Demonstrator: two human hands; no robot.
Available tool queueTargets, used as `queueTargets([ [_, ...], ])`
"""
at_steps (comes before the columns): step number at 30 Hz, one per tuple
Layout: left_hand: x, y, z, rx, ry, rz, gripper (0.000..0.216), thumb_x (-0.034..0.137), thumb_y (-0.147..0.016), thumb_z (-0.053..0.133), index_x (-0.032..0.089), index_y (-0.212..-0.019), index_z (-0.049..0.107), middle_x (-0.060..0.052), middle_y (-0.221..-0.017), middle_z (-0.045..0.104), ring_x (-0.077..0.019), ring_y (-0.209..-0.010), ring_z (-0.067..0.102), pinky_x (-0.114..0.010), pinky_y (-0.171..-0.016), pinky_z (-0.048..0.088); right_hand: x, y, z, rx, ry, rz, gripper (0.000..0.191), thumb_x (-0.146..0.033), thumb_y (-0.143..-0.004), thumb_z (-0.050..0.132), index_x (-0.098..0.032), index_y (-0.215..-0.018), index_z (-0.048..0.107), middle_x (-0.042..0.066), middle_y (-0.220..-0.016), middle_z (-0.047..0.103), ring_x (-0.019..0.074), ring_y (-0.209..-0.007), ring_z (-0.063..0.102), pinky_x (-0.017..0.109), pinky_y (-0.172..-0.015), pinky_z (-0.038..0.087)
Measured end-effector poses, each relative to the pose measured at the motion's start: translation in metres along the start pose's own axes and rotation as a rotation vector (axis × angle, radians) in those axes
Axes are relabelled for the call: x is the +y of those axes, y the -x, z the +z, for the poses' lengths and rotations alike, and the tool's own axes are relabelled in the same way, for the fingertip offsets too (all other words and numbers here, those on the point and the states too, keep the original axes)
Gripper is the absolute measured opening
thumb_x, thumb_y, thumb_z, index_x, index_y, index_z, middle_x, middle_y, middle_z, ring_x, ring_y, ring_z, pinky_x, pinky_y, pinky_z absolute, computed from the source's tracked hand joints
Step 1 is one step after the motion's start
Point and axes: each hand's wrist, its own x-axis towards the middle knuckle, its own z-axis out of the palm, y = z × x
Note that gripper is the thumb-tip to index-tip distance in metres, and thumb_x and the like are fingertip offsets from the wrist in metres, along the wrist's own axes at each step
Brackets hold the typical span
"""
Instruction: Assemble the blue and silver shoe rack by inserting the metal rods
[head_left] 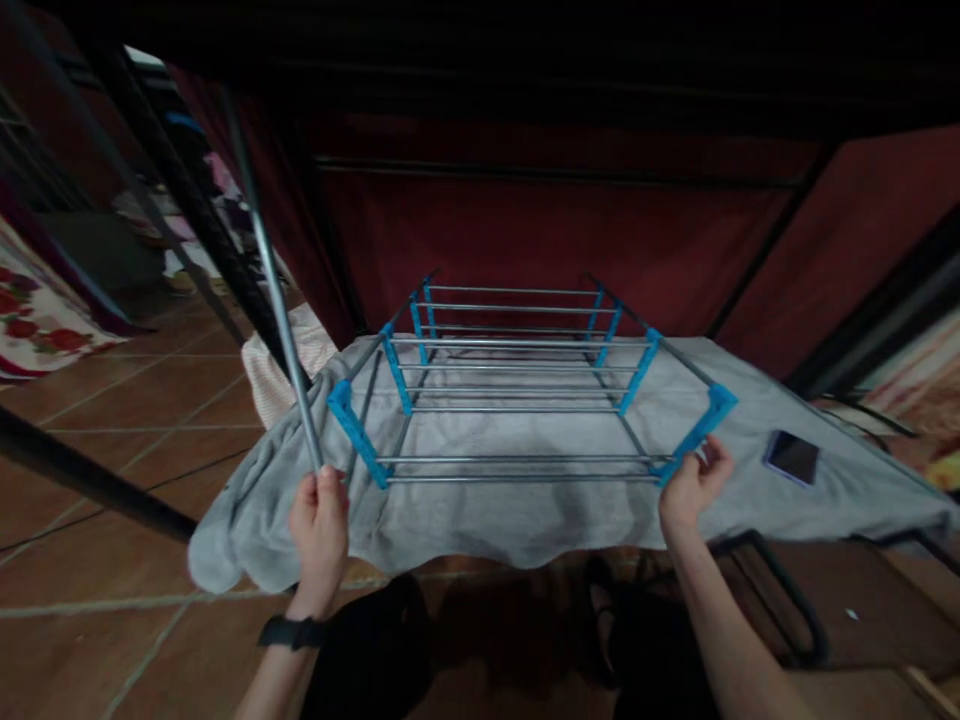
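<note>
A metal rack (517,400) with silver rods and blue plastic brackets lies on a grey cloth (480,520) spread on the floor. My left hand (321,520) is closed round the lower end of a long silver rod (274,290) that slants up and to the left beside the rack's near left blue bracket (356,430). My right hand (694,480) grips the near right blue bracket (701,425), fingers curled on it. A black watch sits on my left wrist.
A dark phone (791,458) lies on the cloth at the right. Red fabric panels with black poles stand behind the rack. Black poles (195,220) slant across the left. The floor is brown tile (112,420); a black curved frame (787,590) lies near my right arm.
</note>
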Motion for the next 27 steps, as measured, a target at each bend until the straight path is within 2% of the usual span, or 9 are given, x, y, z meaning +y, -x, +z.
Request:
queueTargets([
  [3, -0.001, 0.023, -0.015, -0.059, -0.068, 0.049, 0.042, 0.059, -0.09, 0.04, 0.022, -0.081, 0.058, 0.005, -0.053, 0.045, -0.0134, -0.045, 0.042, -0.025, -0.041, 0.033, -0.02, 0.019, -0.021, 0.01, 0.016, -0.037, 0.045, -0.03, -0.077, 0.048, -0.02, -0.121, 0.053, 0.011, -0.132, 0.051, 0.0244, -0.124, 0.047, 0.044, -0.104, 0.038],
  [5, -0.002, 0.037, -0.021, -0.123, -0.183, 0.122, 0.041, 0.056, -0.092, 0.038, 0.022, -0.082, 0.059, 0.003, -0.055, 0.05, -0.0146, -0.047, 0.047, -0.026, -0.043, 0.036, -0.028, 0.038, -0.04, -0.05, -0.034, 0.036, 0.04, -0.032, -0.079, 0.049, -0.022, -0.116, 0.057, 0.009, -0.126, 0.056, 0.0239, -0.118, 0.051, 0.045, -0.103, 0.038],
  [9, -0.007, 0.06, -0.019, -0.359, -0.37, 0.447, 0.034, 0.051, -0.091, 0.044, 0.023, -0.081, 0.06, 0.003, -0.056, 0.057, -0.0159, -0.05, 0.057, -0.025, -0.048, 0.042, -0.037, 0.073, -0.07, -0.449, -0.273, 0.454, 0.028, -0.04, -0.077, 0.059, -0.021, -0.097, 0.065, 0.006, -0.093, 0.069, 0.0225, -0.083, 0.063, 0.044, -0.089, 0.047],
  [11, -0.008, 0.07, -0.012, -0.492, -0.392, 0.647, 0.031, 0.049, -0.091, 0.046, 0.023, -0.084, 0.061, 0.001, -0.064, 0.065, -0.0167, -0.056, 0.065, -0.025, -0.052, 0.045, -0.041, 0.082, -0.076, -0.632, -0.369, 0.657, 0.029, -0.041, -0.072, 0.067, -0.02, -0.093, 0.068, 0.007, -0.088, 0.071, 0.0221, -0.079, 0.064, 0.042, -0.086, 0.048],
  [14, -0.004, 0.082, -0.001, -0.683, -0.396, 0.88, 0.031, 0.046, -0.095, 0.042, 0.023, -0.09, 0.062, -0.001, -0.079, 0.073, -0.0162, -0.068, 0.071, -0.023, -0.06, 0.049, -0.048, 0.084, -0.078, -0.752, -0.538, 0.917, 0.036, -0.037, -0.068, 0.076, -0.018, -0.098, 0.07, 0.009, -0.095, 0.073, 0.0216, -0.084, 0.066, 0.038, -0.087, 0.048],
  [17, 0.0, 0.086, 0.005, -0.841, -0.479, 0.976, 0.034, 0.045, -0.097, 0.039, 0.024, -0.087, 0.064, 0.0, -0.077, 0.073, -0.0153, -0.067, 0.071, -0.023, -0.059, 0.05, -0.049, 0.077, -0.077, -0.707, -0.728, 1.083, 0.034, -0.029, -0.069, 0.076, -0.02, -0.101, 0.069, 0.007, -0.101, 0.073, 0.0203, -0.088, 0.068, 0.037, -0.089, 0.05],
  [20, -0.006, 0.077, 0.003, -0.925, -0.594, 1.002, 0.037, 0.045, -0.098, 0.036, 0.025, -0.088, 0.067, 0.0, -0.082, 0.074, -0.0163, -0.073, 0.072, -0.024, -0.06, 0.052, -0.044, 0.071, -0.077, -0.615, -0.856, 1.153, 0.029, -0.02, -0.069, 0.073, -0.021, -0.097, 0.068, 0.005, -0.099, 0.073, 0.019, -0.088, 0.069, 0.037, -0.089, 0.052],
  [24, -0.033, 0.058, -0.007, -0.891, -0.622, 1.099, 0.035, 0.042, -0.097, 0.037, 0.03, -0.106, 0.069, -0.001, -0.102, 0.074, -0.0184, -0.094, 0.071, -0.026, -0.074, 0.054, -0.034, 0.07, -0.075, -0.552, -0.923, 1.189, 0.022, -0.023, -0.074, 0.071, -0.022, -0.096, 0.068, 0.004, -0.095, 0.073, 0.0188, -0.089, 0.069, 0.039, -0.088, 0.054],
  [27, -0.045, 0.053, -0.011, -0.852, -0.623, 1.114, 0.033, 0.045, -0.095, 0.041, 0.03, -0.107, 0.069, -0.001, -0.104, 0.073, -0.0206, -0.098, 0.069, -0.029, -0.08, 0.052, -0.031, 0.069, -0.072, -0.512, -0.891, 1.168, 0.02, -0.026, -0.076, 0.072, -0.021, -0.095, 0.067, 0.004, -0.096, 0.073, 0.0171, -0.087, 0.068, 0.037, -0.085, 0.055],
])
